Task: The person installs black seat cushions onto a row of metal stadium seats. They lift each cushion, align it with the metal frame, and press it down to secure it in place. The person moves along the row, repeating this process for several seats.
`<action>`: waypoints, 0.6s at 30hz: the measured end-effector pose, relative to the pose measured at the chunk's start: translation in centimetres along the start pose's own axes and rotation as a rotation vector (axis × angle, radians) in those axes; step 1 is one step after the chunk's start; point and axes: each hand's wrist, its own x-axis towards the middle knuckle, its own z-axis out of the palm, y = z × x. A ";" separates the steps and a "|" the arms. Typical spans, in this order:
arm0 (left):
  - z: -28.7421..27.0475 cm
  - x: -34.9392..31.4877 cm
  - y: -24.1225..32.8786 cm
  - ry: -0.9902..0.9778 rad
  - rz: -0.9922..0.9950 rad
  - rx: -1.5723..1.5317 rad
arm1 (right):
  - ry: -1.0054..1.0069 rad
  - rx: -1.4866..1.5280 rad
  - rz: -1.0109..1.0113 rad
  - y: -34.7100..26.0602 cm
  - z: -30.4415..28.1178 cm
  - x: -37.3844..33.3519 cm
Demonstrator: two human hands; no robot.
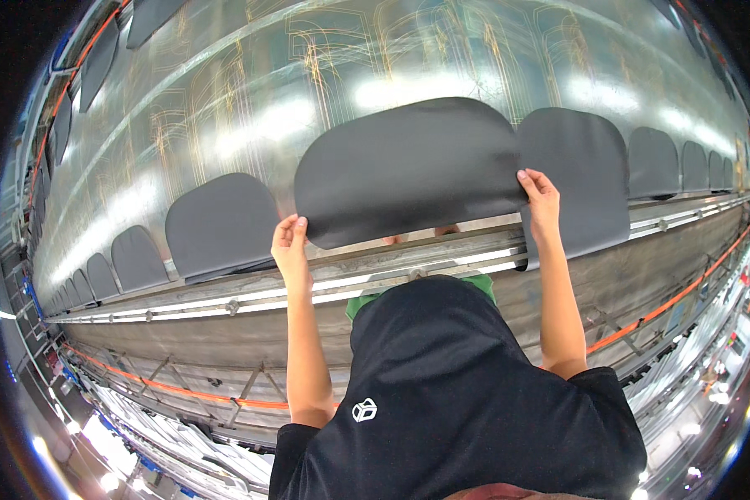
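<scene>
Between my two hands spans a dark grey sheet panel [408, 167] with rounded corners, its lower edge lifted above the table's front edge. My left hand [291, 237] pinches the panel's lower left corner between thumb and fingers. At the lower right corner, my right hand [539, 193] grips the panel the same way. Another dark grey panel [577, 175] lies just right of it, partly covered by my right hand and hanging over the table's front edge. To the left rests a similar grey panel [223, 221], apparently stacked on others.
The long shiny table [250, 133] is marked with thin yellowish outlines. More grey panels [139, 257] line its front edge on both sides. A metal rail [350, 287] runs along that edge, close to my body. An orange strip [200, 393] runs below it.
</scene>
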 end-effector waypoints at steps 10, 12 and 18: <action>-1.3 2.4 -4.0 0.053 0.101 0.576 | 0.051 -0.644 -0.186 2.7 1.7 0.1; -1.3 2.9 -4.3 0.049 0.153 0.622 | 0.039 -0.725 -0.285 2.5 1.5 0.5; -0.8 3.4 -4.3 0.064 0.170 0.658 | -0.090 -0.756 -0.250 2.5 0.4 2.3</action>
